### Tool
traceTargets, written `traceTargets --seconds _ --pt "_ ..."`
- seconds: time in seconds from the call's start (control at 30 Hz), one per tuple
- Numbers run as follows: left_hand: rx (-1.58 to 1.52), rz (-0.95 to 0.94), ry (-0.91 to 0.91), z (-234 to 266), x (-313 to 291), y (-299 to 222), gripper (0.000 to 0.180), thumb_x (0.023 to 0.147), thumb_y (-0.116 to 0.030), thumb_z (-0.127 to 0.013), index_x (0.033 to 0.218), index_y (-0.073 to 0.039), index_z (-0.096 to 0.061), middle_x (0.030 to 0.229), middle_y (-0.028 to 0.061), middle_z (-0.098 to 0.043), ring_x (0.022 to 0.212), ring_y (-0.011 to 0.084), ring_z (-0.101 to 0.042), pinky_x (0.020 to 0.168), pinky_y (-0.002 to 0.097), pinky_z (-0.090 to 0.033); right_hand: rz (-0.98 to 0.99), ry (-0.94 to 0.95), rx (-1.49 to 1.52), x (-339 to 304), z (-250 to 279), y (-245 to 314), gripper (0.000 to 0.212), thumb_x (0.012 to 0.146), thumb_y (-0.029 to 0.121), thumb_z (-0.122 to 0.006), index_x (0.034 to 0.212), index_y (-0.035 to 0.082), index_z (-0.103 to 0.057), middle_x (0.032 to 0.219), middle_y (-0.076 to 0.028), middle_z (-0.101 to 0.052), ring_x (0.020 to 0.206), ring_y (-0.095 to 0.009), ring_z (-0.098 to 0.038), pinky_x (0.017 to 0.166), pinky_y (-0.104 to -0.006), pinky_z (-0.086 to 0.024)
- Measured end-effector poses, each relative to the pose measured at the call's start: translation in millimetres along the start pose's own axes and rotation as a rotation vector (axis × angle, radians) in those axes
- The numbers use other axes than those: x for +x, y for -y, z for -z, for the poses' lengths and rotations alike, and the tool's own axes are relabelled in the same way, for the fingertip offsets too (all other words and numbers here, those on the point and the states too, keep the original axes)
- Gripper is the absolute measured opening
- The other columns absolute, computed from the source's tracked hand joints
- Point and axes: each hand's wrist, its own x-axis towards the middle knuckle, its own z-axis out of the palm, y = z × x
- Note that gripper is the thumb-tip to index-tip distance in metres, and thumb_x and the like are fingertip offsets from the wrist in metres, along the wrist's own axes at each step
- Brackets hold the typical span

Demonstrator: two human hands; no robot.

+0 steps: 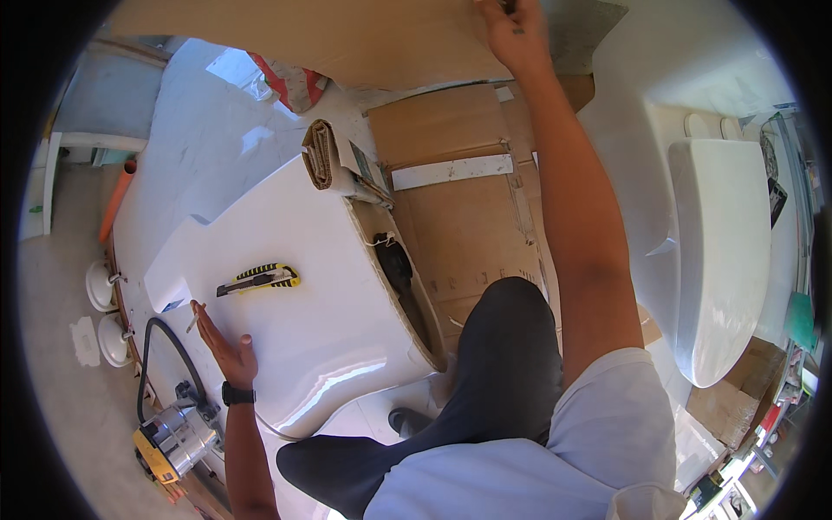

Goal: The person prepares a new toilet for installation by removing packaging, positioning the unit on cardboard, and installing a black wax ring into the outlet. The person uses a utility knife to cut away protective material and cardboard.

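My left hand (227,351), with a black watch at the wrist, is beside a glossy white ceramic fixture (286,338). A thin white cigarette (191,324) sticks out from between its nearly straight fingers. On the fixture lies a yellow and black utility knife (258,279), and a folded cardboard pad (334,160) rests on its far end. Stretched far forward, my right hand (515,39) is closed at a large cardboard sheet (381,39). Something dark shows at its fingers, cut off by the top edge, and I cannot make out what it is.
Flattened cardboard (468,225) covers the floor beside my knee. Another white fixture (724,251) stands at the right, with a cardboard box (737,390) below it. At the lower left is a vacuum cleaner (178,438) with a black hose. A red and white bag (295,85) lies beyond.
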Motion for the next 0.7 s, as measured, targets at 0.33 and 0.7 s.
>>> traceTargets --seconds 0.33,0.7 --pt "0.022 0.045 0.009 3 3 -8 0.112 0.095 -0.082 -0.040 0.164 0.003 -0.015 0.169 0.0303 -0.021 0.153 0.0486 -0.028 0.123 0.0591 -0.025 -0.138 -0.333 0.430 -40 31 -129 0.023 0.090 0.008 -0.071 0.109 0.000 -0.063 0.104 -0.005 -0.068 0.094 -0.014 -0.059 0.088 -0.0290 -0.046" --pt "0.032 0.051 0.001 3 2 -5 0.113 0.095 -0.083 -0.039 0.165 0.003 -0.015 0.168 0.0305 -0.023 0.150 0.0482 -0.034 0.121 0.0580 -0.029 -0.470 -0.556 0.233 -68 41 -244 0.040 0.089 0.020 -0.056 0.116 -0.009 -0.061 0.111 -0.017 -0.062 0.103 -0.030 -0.054 0.101 -0.0353 -0.040"
